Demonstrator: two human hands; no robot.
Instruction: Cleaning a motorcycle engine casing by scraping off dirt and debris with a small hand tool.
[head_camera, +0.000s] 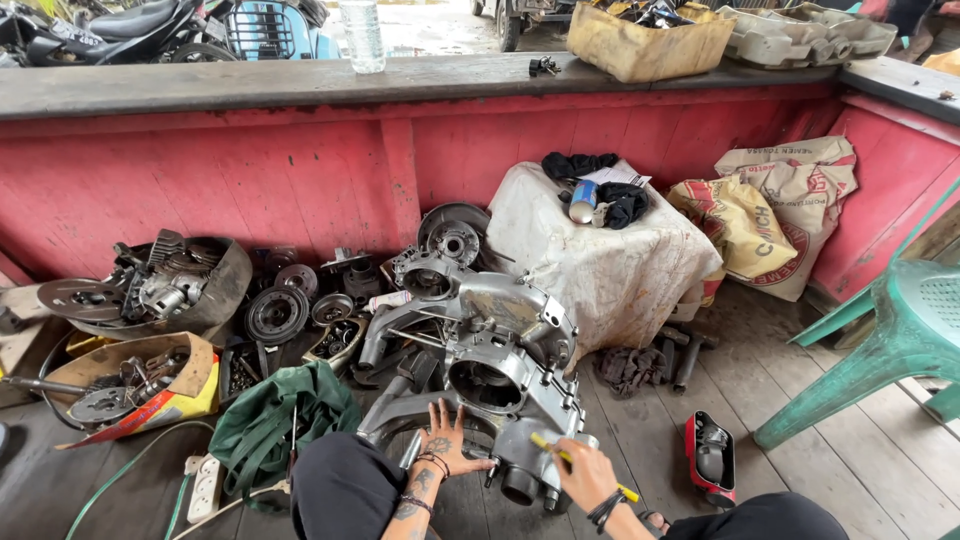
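Head view: my left hand (443, 440) lies flat, fingers spread, on the grey engine casing (490, 350) standing on the wooden floor (640, 430). My right hand (585, 472) pinches a yellow-handled tool (560, 455) against its lower end, near 1 green cloth bag (270, 420).

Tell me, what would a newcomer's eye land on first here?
Likely the big grey engine casing on the plank floor at centre, with the left hand flat against its lower edge and the right hand working a yellow-handled tool at its lower right. Behind runs a red wall; engine parts litter the left.
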